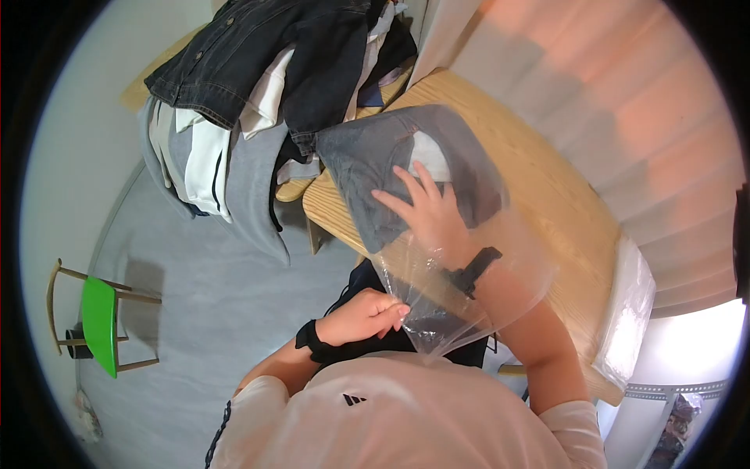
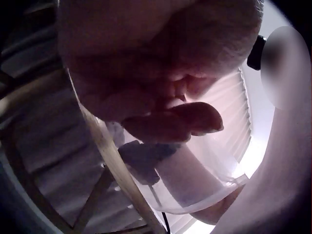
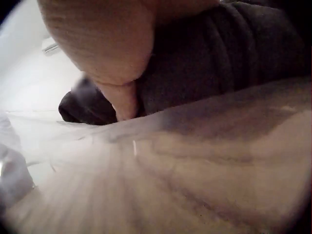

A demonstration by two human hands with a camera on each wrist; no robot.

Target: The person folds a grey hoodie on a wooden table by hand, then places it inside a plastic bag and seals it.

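A clear plastic bag [image 1: 519,258] lies over the table's near side, with a folded grey garment [image 1: 355,168] and a white patch inside its far part. My right hand [image 1: 433,219] is inside the bag, fingers spread and resting on the garment; in the right wrist view the hand [image 3: 112,53] lies against dark cloth [image 3: 195,63]. With curled fingers my left hand [image 1: 367,316] pinches the bag's near left edge. The left wrist view shows that hand [image 2: 161,92] with fingers bent and the bag [image 2: 180,200] beyond it.
Clothes, among them a dark denim jacket [image 1: 242,59], are heaped at the far left of the wooden table [image 1: 539,172]. Plastic packaging [image 1: 627,301] lies at the table's right end. A green chair [image 1: 99,324] stands on the floor at left, and a curtain [image 1: 594,102] hangs at right.
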